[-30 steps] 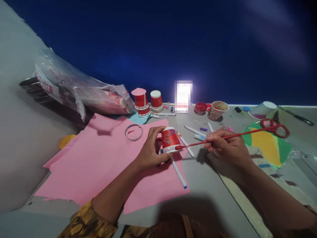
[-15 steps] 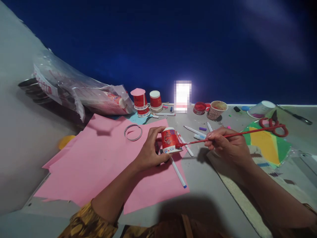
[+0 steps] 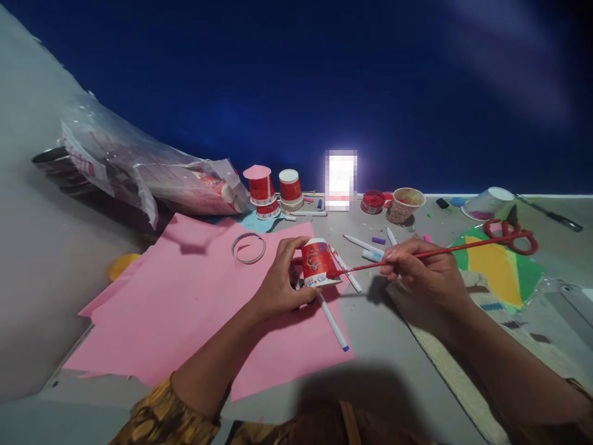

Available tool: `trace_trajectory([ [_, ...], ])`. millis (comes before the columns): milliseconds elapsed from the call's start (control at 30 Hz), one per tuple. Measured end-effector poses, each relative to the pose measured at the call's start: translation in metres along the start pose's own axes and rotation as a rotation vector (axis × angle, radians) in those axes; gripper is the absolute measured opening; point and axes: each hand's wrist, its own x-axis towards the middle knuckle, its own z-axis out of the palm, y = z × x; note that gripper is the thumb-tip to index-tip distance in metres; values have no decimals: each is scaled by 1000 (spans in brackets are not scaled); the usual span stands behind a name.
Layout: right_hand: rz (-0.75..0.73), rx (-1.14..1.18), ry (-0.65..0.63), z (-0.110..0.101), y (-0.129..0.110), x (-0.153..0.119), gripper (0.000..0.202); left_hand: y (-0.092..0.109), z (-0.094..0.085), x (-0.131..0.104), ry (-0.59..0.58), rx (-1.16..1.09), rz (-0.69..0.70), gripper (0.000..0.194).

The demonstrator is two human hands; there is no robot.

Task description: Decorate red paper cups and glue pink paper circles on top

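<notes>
My left hand point(image 3: 282, 281) is wrapped round an upside-down paper cup point(image 3: 315, 259), red with a white base and a printed pattern. Between the fingers of my right hand point(image 3: 424, 269) is a long red paintbrush point(image 3: 456, 246); its red-wet tip touches the cup's right side near the rim. Pink paper sheets point(image 3: 185, 309) lie under my left hand. A white marker with a blue end point(image 3: 334, 324) rests just below the cup, and another marker point(image 3: 346, 270) lies behind the brush tip.
At the back stand a stacked pair of red cups point(image 3: 260, 188), another cup point(image 3: 290, 188), a red paint jar point(image 3: 373, 201) and a speckled cup point(image 3: 404, 206). Red-handled scissors point(image 3: 523, 244) lie on green and yellow paper at right. A tape ring point(image 3: 249, 248) sits on the pink paper.
The brush tip has shifted slightly left against the cup's side, and my right hand has moved a little left with it. My left hand and the cup stay in place.
</notes>
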Motion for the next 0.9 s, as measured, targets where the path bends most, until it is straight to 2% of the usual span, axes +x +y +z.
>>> trace_trajectory([
  [400, -13, 0, -45, -2, 0, 1, 25, 1, 1, 0, -4, 2, 16, 81],
  [567, -33, 48, 17, 2, -4, -1, 28, 0, 1, 0, 0, 6, 18, 82],
  [733, -43, 17, -31, 2, -4, 0, 27, 0, 0, 0, -2, -2, 14, 81],
  [900, -47, 92, 98, -3, -3, 5, 25, 1, 1, -1, -17, -24, -20, 86],
])
